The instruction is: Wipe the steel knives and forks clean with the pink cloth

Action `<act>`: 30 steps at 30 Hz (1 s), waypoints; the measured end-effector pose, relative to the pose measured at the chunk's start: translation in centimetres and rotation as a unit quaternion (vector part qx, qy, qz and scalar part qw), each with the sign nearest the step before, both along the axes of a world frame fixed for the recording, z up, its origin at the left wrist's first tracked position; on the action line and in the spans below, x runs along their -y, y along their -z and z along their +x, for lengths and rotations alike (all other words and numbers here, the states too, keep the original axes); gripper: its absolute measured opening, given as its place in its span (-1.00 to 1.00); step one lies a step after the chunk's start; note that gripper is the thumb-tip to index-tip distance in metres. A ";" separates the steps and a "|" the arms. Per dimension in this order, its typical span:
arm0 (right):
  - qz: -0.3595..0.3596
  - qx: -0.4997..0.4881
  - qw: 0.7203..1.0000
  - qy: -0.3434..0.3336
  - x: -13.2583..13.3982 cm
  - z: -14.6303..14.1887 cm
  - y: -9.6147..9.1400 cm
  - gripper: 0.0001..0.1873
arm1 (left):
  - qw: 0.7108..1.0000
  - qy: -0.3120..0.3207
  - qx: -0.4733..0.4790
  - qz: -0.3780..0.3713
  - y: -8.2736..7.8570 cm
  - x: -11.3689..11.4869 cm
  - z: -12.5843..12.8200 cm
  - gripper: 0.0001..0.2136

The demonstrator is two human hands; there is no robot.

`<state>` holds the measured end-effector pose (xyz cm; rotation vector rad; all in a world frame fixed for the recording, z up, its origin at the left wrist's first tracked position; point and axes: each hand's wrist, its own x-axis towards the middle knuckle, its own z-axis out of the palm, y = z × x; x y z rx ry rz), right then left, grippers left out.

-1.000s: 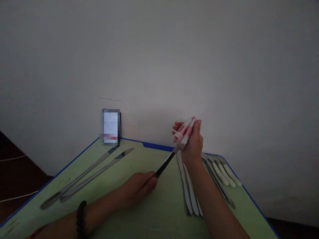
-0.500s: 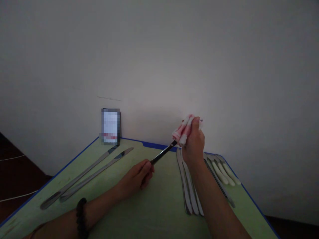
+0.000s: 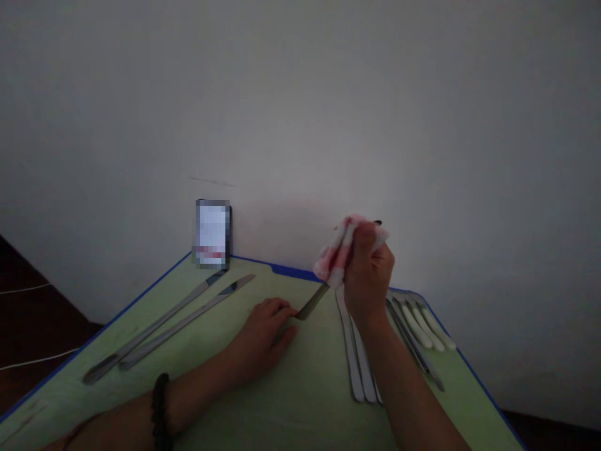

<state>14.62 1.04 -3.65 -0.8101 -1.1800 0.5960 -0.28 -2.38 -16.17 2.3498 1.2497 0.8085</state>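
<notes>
My right hand [image 3: 370, 275] is closed round a pink and white cloth [image 3: 338, 254], which is wrapped about a table knife [image 3: 313, 302]. A flat, greenish-reflecting length of the knife slants down to the left out of the cloth. A dark end pokes out beyond my right fist; the middle is hidden. My left hand [image 3: 263, 338] is open above the table, its thumb and fingers apart, with fingertips at the knife's lower end. Whether they touch it is hard to tell. Several knives [image 3: 354, 357] lie side by side beneath my right wrist.
Two long knives [image 3: 173, 319] lie slanted on the green tabletop [image 3: 263, 413] at the left. A phone [image 3: 212, 235] with a blurred screen leans against the wall [image 3: 300, 113]. Several white-handled utensils [image 3: 425, 329] lie by the right edge, beside dark metal ones [image 3: 408, 338].
My left hand has loosened its grip and opened. The knife's lower part, dark and narrow before, now looks broad and greenish. My right hand and the cloth have shifted slightly.
</notes>
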 end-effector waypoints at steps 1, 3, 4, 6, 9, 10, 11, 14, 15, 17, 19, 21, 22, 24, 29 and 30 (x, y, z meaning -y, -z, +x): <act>0.005 0.013 1.000 -0.003 0.0 -0.1 0.1 -0.55 | 1.000 -0.004 -0.011 0.004 0.0 0.0 -0.1 -0.76; 0.008 0.040 0.999 -0.005 0.0 -0.2 0.6 -0.57 | 1.000 -0.006 -0.028 0.012 -0.1 0.1 -0.1 -0.73; 0.003 0.053 0.999 -0.007 0.0 -0.3 0.9 -0.58 | 0.999 -0.005 -0.034 0.015 -0.1 0.1 -0.1 -0.71; -0.017 0.074 0.997 -0.023 0.0 -0.5 1.4 -0.57 | 0.999 -0.002 -0.043 0.021 -0.2 0.3 0.0 -0.68; -0.037 0.094 0.994 -0.049 0.1 -1.0 1.9 -0.55 | 0.998 0.004 -0.053 0.024 -0.1 0.3 0.0 -0.69; -0.037 0.099 0.993 -0.051 0.2 -1.2 1.9 -0.56 | 0.998 0.008 -0.055 0.024 -0.1 0.3 0.0 -0.69; -0.034 0.103 0.993 -0.050 0.2 -1.3 1.9 -0.57 | 0.998 0.011 -0.056 0.025 -0.1 0.3 0.0 -0.70; -0.028 0.096 0.994 -0.044 0.3 -1.5 2.0 -0.60 | 0.998 0.019 -0.057 0.021 0.0 0.2 0.0 -0.73; -0.027 0.088 0.995 -0.042 0.3 -1.5 2.0 -0.60 | 0.998 0.018 -0.055 0.020 0.0 0.2 0.0 -0.73; -0.020 0.075 0.997 -0.030 0.2 -1.4 2.0 -0.59 | 0.999 0.010 -0.051 0.016 0.0 0.3 0.0 -0.74; -0.018 0.073 0.997 -0.029 0.2 -1.4 2.1 -0.58 | 0.999 0.001 -0.050 0.012 -0.1 0.3 0.1 -0.73; -0.027 0.069 0.996 -0.040 0.3 -1.5 2.1 -0.60 | 0.999 -0.002 -0.054 0.010 -0.1 0.4 0.2 -0.74; -0.033 0.064 0.996 -0.045 0.3 -1.6 2.1 -0.61 | 0.998 -0.003 -0.057 0.010 -0.1 0.4 0.2 -0.75; -0.039 0.055 0.997 -0.046 0.4 -1.8 2.2 -0.63 | 0.998 -0.003 -0.061 0.011 0.0 0.4 0.3 -0.77; -0.031 0.066 0.996 -0.053 0.3 -2.1 2.3 -0.60 | 0.998 -0.003 -0.059 0.001 0.0 -0.1 0.2 -0.85; -0.034 0.063 0.996 -0.054 0.2 -2.0 2.3 -0.59 | 0.998 -0.002 -0.060 -0.006 -0.2 -0.1 0.2 -0.87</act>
